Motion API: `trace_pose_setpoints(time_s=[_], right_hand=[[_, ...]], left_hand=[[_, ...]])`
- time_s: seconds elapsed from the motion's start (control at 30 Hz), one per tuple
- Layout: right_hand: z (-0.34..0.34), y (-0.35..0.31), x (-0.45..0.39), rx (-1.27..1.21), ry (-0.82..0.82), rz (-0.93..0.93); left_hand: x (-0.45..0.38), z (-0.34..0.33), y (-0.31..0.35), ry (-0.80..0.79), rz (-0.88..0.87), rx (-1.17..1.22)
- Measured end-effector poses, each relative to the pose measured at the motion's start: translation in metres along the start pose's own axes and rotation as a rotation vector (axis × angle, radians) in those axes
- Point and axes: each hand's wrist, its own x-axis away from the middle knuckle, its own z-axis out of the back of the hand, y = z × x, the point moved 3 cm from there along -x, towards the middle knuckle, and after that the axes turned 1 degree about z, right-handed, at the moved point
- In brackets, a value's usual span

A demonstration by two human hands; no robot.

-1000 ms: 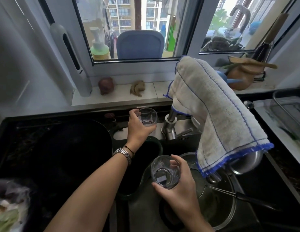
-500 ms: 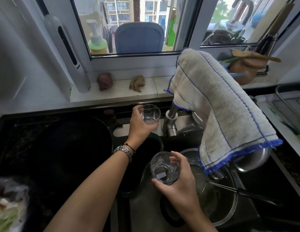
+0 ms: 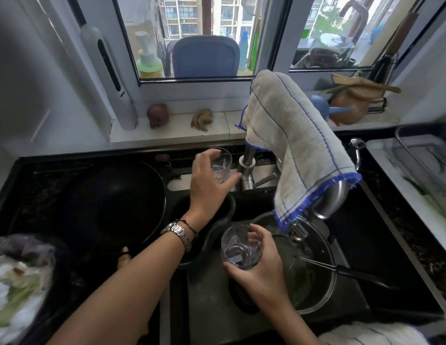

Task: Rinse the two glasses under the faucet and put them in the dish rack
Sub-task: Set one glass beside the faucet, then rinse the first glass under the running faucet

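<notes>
My left hand grips a clear glass at the back of the sink, close to the base of the steel faucet. My right hand holds a second clear glass over the sink, tilted with its mouth toward me, left of the spout. A white cloth with blue edging hangs over the faucet neck. No water runs. The dish rack stands at the far right on the counter, partly cut off.
A steel pot with a black-handled utensil sits in the sink under the spout. A black wok lies on the left, a dark green bowl beside it. Bottles and small items line the window sill.
My left hand with its glass has shifted right toward the faucet base. The right hand's glass stays about where it was. The view has tilted slightly.
</notes>
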Motion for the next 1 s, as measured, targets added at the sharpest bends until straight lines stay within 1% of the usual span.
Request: trace_pose_setpoints(time_s=[0.07, 0.17, 0.2, 0.27, 0.47, 0.6, 0.77, 1.0], right_hand=[[0.004, 0.007, 0.008, 0.004, 0.002, -0.028], [0.011, 0.015, 0.017, 0.032, -0.005, -0.047], [0.013, 0.018, 0.018, 0.04, -0.004, -0.05], [0.02, 0.022, 0.02, 0.05, 0.01, -0.053], [0.029, 0.034, 0.023, 0.064, 0.041, -0.071], [0.027, 0.038, 0.023, 0.066, 0.032, -0.082], [0.027, 0.037, 0.021, 0.092, 0.023, -0.083], [0.025, 0.032, 0.019, 0.096, 0.055, -0.073]], left_hand=[[0.015, -0.011, 0.015, -0.122, -0.065, 0.012], [0.029, -0.035, 0.026, -0.391, -0.113, 0.009], [0.031, -0.042, 0.026, -0.452, -0.108, 0.007], [0.03, -0.051, 0.026, -0.513, -0.073, 0.002], [0.013, -0.063, 0.014, -0.576, -0.007, -0.037], [0.006, -0.068, 0.006, -0.632, 0.006, -0.002], [0.002, -0.072, 0.006, -0.62, -0.06, -0.051], [-0.002, -0.074, 0.004, -0.597, -0.055, -0.073]])
